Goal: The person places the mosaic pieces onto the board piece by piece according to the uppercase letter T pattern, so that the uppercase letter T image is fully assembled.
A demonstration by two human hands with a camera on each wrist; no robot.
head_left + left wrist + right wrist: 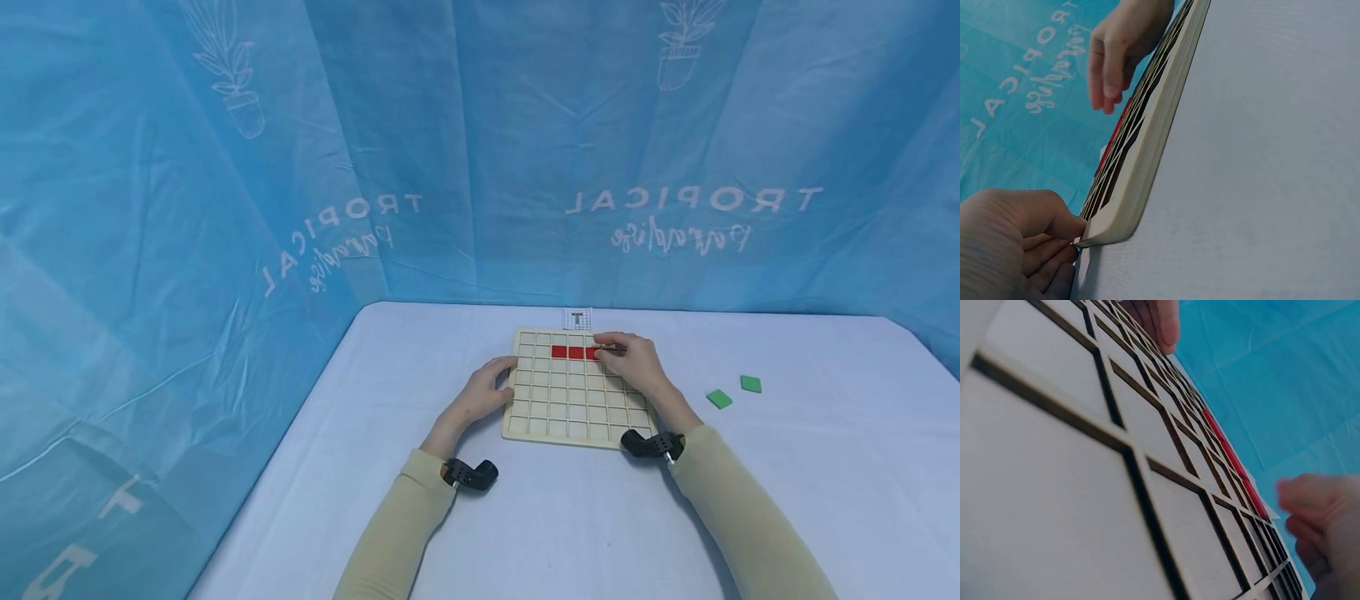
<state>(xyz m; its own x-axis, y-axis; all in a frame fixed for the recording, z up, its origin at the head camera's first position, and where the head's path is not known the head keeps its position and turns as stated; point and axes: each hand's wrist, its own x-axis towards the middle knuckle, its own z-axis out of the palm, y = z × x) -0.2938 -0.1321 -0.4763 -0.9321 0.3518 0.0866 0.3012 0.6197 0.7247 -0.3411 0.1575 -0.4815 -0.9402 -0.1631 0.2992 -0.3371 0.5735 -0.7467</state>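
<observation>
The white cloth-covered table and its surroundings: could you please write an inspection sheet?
Surface: table under a white cloth.
Job's things: pale wooden grid board; three square red tiles in a row on it; two square green tiles to its right; white printed card behind.
Clutter: nothing seen.
Hands: left hand touches the board's left edge; right hand is at the rightmost red tile.
Cables: nothing seen.
Surroundings: blue fabric curtain with mirrored white lettering.

White-clothed table (555, 517) with grid board (558, 410), two green tiles (719, 399), printed card (577, 319)

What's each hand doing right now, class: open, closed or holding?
Left hand: holding the grid board by its left edge.
Right hand: open by the red tiles, nothing visible in its fingers.
</observation>
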